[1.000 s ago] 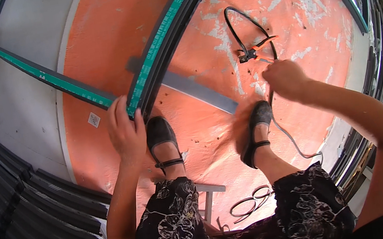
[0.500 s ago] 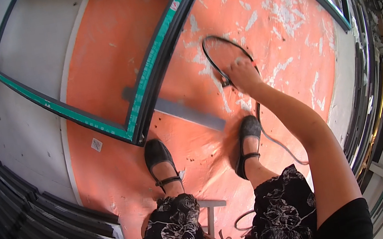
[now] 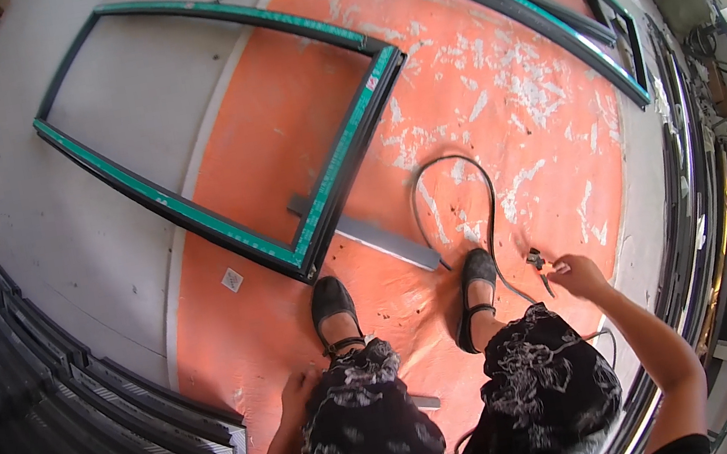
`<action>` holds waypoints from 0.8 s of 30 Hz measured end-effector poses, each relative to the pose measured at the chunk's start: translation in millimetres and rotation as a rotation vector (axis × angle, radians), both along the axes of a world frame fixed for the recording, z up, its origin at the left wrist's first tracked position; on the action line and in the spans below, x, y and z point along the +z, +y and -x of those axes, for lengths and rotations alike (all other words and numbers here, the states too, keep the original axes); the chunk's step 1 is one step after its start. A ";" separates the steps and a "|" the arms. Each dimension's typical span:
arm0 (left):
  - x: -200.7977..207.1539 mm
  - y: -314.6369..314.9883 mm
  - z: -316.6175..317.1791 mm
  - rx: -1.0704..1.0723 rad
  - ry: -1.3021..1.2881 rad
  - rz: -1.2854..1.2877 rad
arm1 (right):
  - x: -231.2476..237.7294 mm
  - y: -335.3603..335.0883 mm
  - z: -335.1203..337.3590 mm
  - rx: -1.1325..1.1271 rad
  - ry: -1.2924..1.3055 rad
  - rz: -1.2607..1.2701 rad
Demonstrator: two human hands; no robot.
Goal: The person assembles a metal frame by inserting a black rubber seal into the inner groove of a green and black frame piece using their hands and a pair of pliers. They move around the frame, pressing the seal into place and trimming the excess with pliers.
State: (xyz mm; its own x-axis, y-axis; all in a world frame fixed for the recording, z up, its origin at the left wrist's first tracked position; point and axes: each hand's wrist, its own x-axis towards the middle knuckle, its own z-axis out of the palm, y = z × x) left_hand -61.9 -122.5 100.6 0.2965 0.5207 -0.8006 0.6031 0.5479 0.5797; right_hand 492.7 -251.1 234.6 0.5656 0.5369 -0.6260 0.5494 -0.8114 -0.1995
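Observation:
My right hand is out to the right of my right foot, its fingers pinched at the end of a small dark tool whose kind I cannot make out. A thin black cord lies in a loop on the orange floor sheet beyond my right foot. It runs back toward my right knee. My left hand is low beside my left knee, with its fingers partly hidden and blurred. Ahead to the left lies a dark frame with green tape along its edges. A flat grey strip sticks out from its near corner.
Another green-taped frame lies at the far right. Several dark profiles are stacked at the near left, with long bars along the right. A grey piece shows between my knees. The orange sheet is scuffed with pale patches.
My right hand has left the cord loop and moved nearer and to the right, where it now pinches the dark tool. My left hand has come into view. The view has shifted.

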 end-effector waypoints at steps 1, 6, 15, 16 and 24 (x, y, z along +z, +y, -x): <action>19.6 12.3 -4.9 0.004 -0.002 -0.026 | 28.8 9.5 24.1 -0.114 0.197 -0.106; 150.5 69.1 -55.9 0.419 -0.458 -0.100 | 169.9 30.9 106.6 -0.252 0.525 -0.523; 288.1 51.6 -69.6 0.107 -0.689 -0.576 | 210.5 32.7 155.1 0.328 0.148 -0.665; 299.6 48.1 -70.1 0.097 -0.700 -0.600 | 212.0 33.7 157.6 0.390 0.038 -0.683; 387.0 51.7 -126.1 -0.685 -0.283 -1.233 | 224.7 40.6 191.6 0.693 -0.565 -0.422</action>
State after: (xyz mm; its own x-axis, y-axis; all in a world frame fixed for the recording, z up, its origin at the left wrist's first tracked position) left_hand 64.2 -70.8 487.7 0.8374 0.5182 0.1739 0.3246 -0.7275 0.6045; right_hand 301.1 -210.6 459.2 0.1985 0.9792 -0.0420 0.9796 -0.1969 0.0394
